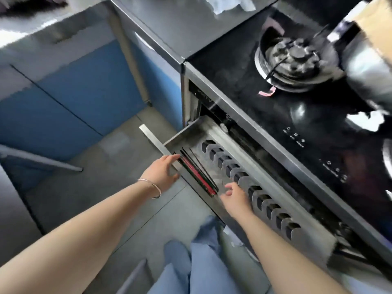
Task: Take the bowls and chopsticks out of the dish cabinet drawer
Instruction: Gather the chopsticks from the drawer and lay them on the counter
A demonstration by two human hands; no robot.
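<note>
drawer open; left hand on front edge, chopsticks just inside.

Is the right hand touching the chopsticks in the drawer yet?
Cannot tell. In the head view the right hand hovers close beside the chopsticks, but blur hides any gap.

A black glass stove fills the right side. On it sits a round burner with a dark grate, and just below the burner lies a small pink piece (too blurred to tell what it is). White control marks are near the front edge of the glass. A steel pot stands at the far right, partly cut off. To the left of the stove is a grey counter, with blue cabinets under it. The floor is grey.
</note>
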